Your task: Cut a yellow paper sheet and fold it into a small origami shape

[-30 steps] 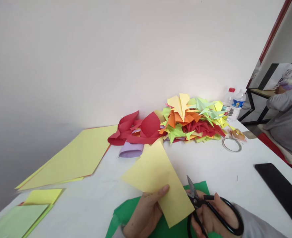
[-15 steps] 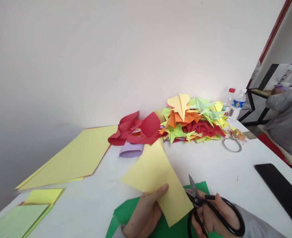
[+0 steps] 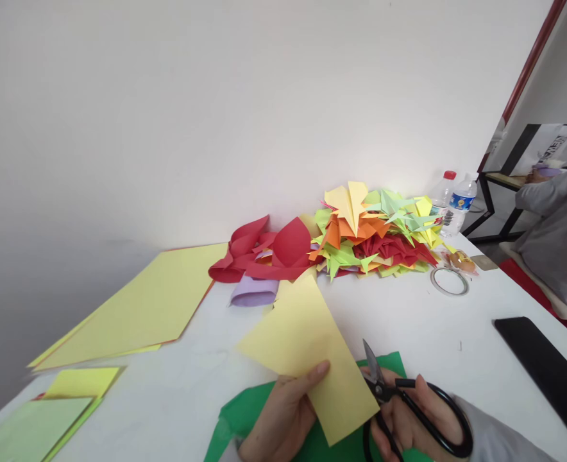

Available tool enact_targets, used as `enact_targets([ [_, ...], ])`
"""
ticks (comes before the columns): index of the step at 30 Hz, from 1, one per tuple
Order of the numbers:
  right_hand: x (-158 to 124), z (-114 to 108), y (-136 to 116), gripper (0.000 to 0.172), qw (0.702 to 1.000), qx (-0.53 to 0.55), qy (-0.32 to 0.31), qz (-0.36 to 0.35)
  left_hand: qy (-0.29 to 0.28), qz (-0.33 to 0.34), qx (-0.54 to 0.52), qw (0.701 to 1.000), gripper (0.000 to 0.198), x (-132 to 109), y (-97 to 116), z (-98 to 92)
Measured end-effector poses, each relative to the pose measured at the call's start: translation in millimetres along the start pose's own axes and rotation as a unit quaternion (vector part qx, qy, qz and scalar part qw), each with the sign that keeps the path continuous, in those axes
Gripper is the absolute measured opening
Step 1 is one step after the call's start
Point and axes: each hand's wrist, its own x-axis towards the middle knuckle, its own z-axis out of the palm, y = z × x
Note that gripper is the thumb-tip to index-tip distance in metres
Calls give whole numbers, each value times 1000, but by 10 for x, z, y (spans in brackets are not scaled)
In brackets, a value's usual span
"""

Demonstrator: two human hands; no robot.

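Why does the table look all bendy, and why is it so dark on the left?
Head view: the wide lens stretches the table toward the edges; light is brightest on the wall behind the paper pile, fading to grey at left; the yellow sheet in the left hand looks sharp.

A single head-worn camera looks forward and down across a white table (image 3: 423, 327) toward a pale wall (image 3: 216, 96). The left hand (image 3: 283, 420) and right hand (image 3: 403, 420) sit close at the bottom edge; the folded-paper pile (image 3: 370, 237) lies farther off.
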Motion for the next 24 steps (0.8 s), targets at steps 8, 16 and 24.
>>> enact_targets([
  [8, -34, -34, -21, 91, 1000, -17, 12, 20, 22, 15, -6, 1000, 70, 3, 28, 7],
  [16, -49, -3, -51, 87, 999, -27, 29, 30, 26, 31, -14, 999, 77, -9, 57, 13],
  [24, -28, 8, -34, 92, 999, -24, 18, 34, -4, -3, 10, 1000, 74, -14, -2, -4],
])
